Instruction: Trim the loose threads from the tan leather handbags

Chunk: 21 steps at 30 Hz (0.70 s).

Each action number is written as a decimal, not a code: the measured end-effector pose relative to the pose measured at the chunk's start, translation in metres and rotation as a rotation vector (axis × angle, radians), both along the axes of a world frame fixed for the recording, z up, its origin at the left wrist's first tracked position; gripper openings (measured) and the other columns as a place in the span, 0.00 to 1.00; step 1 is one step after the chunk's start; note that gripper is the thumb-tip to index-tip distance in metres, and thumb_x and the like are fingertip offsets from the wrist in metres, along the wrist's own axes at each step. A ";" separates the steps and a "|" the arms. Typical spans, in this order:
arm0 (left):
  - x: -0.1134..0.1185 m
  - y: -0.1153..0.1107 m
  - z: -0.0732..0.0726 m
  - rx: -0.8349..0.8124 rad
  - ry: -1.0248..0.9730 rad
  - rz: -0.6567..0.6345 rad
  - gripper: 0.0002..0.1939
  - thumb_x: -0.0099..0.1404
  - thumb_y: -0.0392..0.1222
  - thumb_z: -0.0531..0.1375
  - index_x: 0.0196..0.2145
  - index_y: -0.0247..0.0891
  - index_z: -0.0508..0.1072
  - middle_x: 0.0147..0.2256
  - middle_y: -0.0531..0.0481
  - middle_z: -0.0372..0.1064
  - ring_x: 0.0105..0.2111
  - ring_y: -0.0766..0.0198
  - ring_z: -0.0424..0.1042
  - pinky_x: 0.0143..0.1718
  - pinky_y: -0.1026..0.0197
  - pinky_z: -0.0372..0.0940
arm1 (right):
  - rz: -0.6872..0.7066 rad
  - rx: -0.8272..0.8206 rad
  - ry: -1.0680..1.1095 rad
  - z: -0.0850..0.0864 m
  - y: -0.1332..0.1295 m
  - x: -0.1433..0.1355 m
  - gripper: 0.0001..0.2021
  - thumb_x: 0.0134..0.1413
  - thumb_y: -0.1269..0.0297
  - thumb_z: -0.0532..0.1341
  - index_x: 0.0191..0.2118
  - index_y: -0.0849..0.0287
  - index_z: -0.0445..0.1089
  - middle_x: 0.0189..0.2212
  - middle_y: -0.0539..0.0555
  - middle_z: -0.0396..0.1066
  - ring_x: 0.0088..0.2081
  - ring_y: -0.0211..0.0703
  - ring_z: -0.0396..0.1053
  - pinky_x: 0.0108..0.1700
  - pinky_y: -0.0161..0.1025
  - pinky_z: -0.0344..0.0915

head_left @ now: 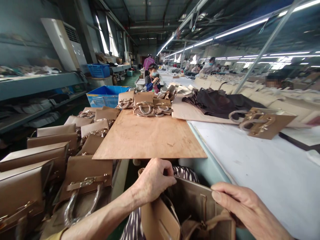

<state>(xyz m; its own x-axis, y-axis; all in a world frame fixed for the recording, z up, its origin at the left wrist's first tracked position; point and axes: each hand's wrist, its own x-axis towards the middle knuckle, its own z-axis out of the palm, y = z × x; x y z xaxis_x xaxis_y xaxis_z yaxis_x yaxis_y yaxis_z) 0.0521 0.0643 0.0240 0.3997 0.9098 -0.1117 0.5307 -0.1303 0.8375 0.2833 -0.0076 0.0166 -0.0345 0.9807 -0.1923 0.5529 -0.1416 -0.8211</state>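
Observation:
An open tan handbag (192, 193) rests at my lap, its dark brown inside facing up toward me. My left hand (156, 180) is closed on the bag's upper edge at the left, thumb and fingers pinching it. At the right, my right hand (237, 203) grips the same edge between thumb and fingers. A strap and a zip show inside the bag. The bag's lower part runs out of view. Just beyond my hands lies a bare brown board (155, 136).
Many tan handbags (87, 173) stand in rows on my left. More handbags (143, 103) sit at the board's far end, beside a blue crate (107, 93). Dark leather pieces (220, 100) and another handbag (268, 123) lie on the white table (252, 160). A co-worker (151, 80) sits ahead.

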 end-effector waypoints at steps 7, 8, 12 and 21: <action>0.008 -0.009 -0.004 0.058 0.010 -0.028 0.04 0.49 0.35 0.56 0.19 0.35 0.66 0.18 0.58 0.58 0.23 0.70 0.58 0.23 0.67 0.48 | -0.130 0.022 0.021 -0.004 -0.013 -0.001 0.19 0.47 0.45 0.58 0.21 0.55 0.69 0.11 0.44 0.53 0.15 0.32 0.48 0.17 0.33 0.43; 0.009 -0.009 -0.005 0.064 0.014 -0.032 0.04 0.49 0.35 0.56 0.19 0.35 0.65 0.18 0.58 0.58 0.23 0.70 0.58 0.24 0.67 0.49 | -0.113 -0.004 0.012 -0.004 -0.013 0.000 0.19 0.47 0.44 0.57 0.22 0.55 0.69 0.11 0.44 0.53 0.15 0.32 0.47 0.17 0.33 0.43; 0.011 -0.007 -0.006 0.044 0.035 -0.049 0.04 0.49 0.34 0.55 0.18 0.35 0.64 0.18 0.58 0.57 0.23 0.71 0.57 0.24 0.67 0.49 | -0.059 -0.057 -0.027 -0.006 -0.010 0.006 0.20 0.50 0.44 0.55 0.25 0.57 0.69 0.14 0.44 0.50 0.18 0.32 0.46 0.19 0.32 0.43; 0.008 0.010 -0.019 -0.087 -0.110 -0.219 0.10 0.47 0.33 0.58 0.30 0.36 0.65 0.26 0.57 0.63 0.26 0.70 0.61 0.26 0.70 0.54 | 0.107 -0.051 -0.021 -0.003 -0.003 0.013 0.16 0.55 0.51 0.55 0.28 0.59 0.67 0.20 0.45 0.50 0.24 0.34 0.48 0.26 0.33 0.47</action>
<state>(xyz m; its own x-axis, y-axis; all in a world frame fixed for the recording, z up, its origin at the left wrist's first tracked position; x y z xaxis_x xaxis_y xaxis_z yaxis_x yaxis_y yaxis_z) 0.0605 0.0744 0.0046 0.6000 0.7891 -0.1313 0.4034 -0.1567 0.9015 0.2961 -0.0110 0.0134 -0.1339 0.9605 -0.2440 0.5839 -0.1225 -0.8025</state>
